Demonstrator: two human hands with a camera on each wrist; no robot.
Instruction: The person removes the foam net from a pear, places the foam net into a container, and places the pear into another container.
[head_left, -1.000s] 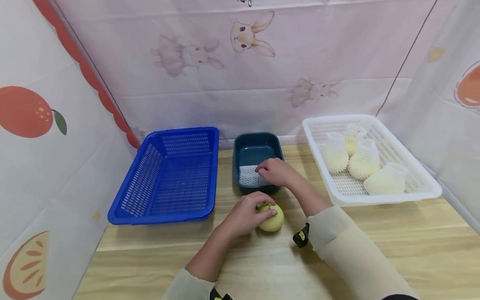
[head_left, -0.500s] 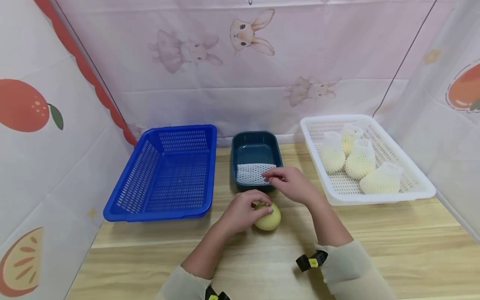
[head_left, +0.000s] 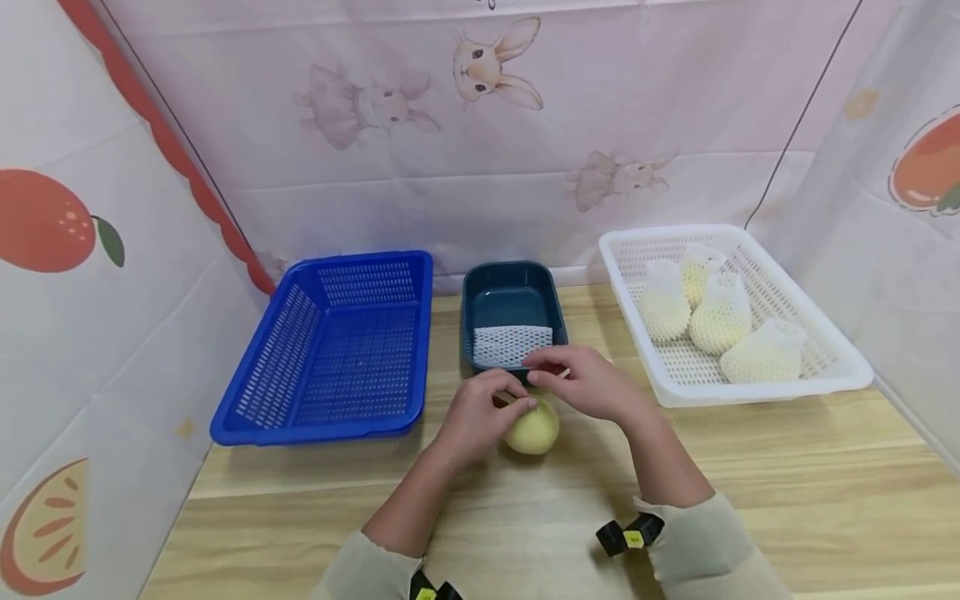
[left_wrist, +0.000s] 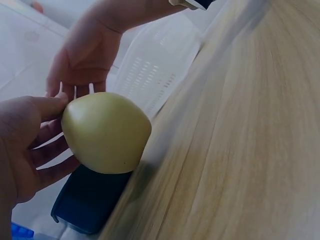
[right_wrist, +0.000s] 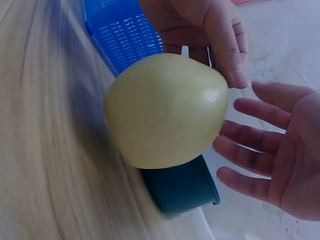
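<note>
A pale yellow-green pear (head_left: 534,432) sits on the wooden table, just in front of a small teal tray (head_left: 512,307). My left hand (head_left: 474,417) holds it near the stem end, thumb on top and fingers behind, as the left wrist view also shows. Close by, to the right, my right hand (head_left: 585,382) hovers at the tray's front edge with its fingers loosely extended. Nothing lies in that hand; in the right wrist view its spread fingers (right_wrist: 247,155) are beside the pear. White foam netting (head_left: 513,343) lies in the near half of the tray.
At the left stands a blue perforated basket (head_left: 360,367) with nothing seen in it. A white basket (head_left: 757,394) at the right holds several net-wrapped pears (head_left: 720,317). Printed cloth (head_left: 420,200) hangs behind and at both sides.
My right hand has drawn back from the foam netting in the teal tray toward the pear. My left hand has stayed at the pear, shifting only slightly.
</note>
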